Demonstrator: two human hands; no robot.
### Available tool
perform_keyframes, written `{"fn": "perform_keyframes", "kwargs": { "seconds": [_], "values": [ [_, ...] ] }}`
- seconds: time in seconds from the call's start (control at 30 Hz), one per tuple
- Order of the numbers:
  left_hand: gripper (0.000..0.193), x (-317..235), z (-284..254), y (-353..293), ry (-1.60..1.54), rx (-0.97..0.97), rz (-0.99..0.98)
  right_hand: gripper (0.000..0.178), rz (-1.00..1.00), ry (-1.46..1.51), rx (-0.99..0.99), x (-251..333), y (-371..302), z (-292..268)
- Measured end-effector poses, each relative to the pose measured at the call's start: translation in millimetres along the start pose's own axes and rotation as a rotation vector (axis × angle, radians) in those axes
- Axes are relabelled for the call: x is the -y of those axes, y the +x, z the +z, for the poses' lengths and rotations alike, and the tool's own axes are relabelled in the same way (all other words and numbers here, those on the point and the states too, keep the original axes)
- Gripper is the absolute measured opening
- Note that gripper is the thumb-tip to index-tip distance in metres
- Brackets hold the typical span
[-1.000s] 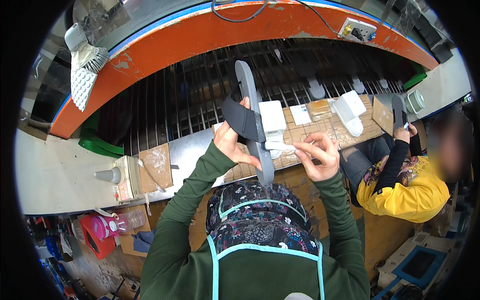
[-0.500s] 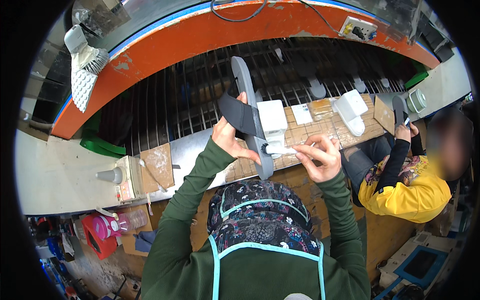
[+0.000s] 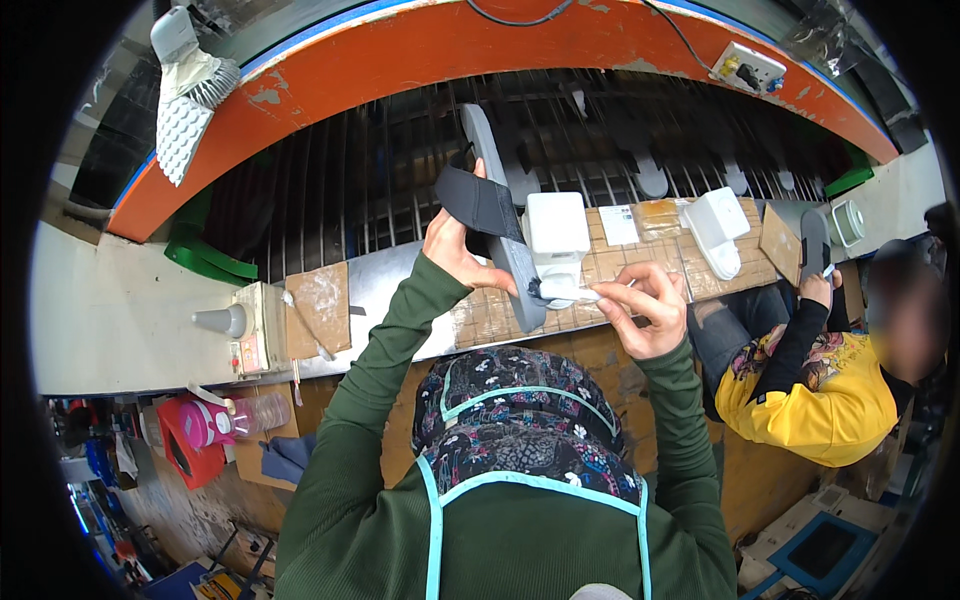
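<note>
My left hand (image 3: 455, 255) grips a slide sandal with a grey sole (image 3: 513, 258) and a wide black strap (image 3: 478, 203). It holds the sandal on edge over the bench, fingers through the strap and thumb near the lower end of the sole. Between the thumb and fingers of my right hand (image 3: 648, 312) is a small white-handled brush (image 3: 572, 293). Its dark bristles touch the side of the sole near that lower end. Just behind the brush stands a white box-shaped container (image 3: 557, 228) with a lower lip in front.
A conveyor of dark bars (image 3: 400, 170) runs behind the bench under an orange beam (image 3: 340, 115), with several soles on it. A second white container (image 3: 714, 225) stands right. There, a person in yellow (image 3: 815, 400) holds another sandal. A control box (image 3: 262, 330) sits left.
The view has shifted a little, moving the bench in the picture. The sandal's lower end has risen slightly, and the brush remains against the sole's edge in my right hand.
</note>
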State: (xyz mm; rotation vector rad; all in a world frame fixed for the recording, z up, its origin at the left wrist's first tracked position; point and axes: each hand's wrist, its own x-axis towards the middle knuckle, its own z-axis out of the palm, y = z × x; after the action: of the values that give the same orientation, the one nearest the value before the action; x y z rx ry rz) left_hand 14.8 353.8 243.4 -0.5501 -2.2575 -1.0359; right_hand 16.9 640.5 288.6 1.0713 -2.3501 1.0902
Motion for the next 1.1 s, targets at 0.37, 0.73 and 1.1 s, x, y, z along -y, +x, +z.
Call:
{"fn": "perform_keyframes", "kwargs": {
  "seconds": [0.37, 0.73, 1.1],
  "values": [
    [0.123, 6.7, 2.6, -16.4, -0.258, -0.015, -0.408, 0.022, -0.025, 0.029, 0.001, 0.9, 11.2, 7.4],
    [0.107, 4.2, 7.3, -33.2, -0.625, -0.115, -0.683, 0.022, -0.077, 0.059, 0.026, 1.0, 25.0, 16.5],
    [0.075, 23.0, 20.5, -70.0, -0.882, -0.167, -0.921, 0.022, -0.175, 0.032, 0.037, 6.4, 44.0, 26.8]
  ]
}}
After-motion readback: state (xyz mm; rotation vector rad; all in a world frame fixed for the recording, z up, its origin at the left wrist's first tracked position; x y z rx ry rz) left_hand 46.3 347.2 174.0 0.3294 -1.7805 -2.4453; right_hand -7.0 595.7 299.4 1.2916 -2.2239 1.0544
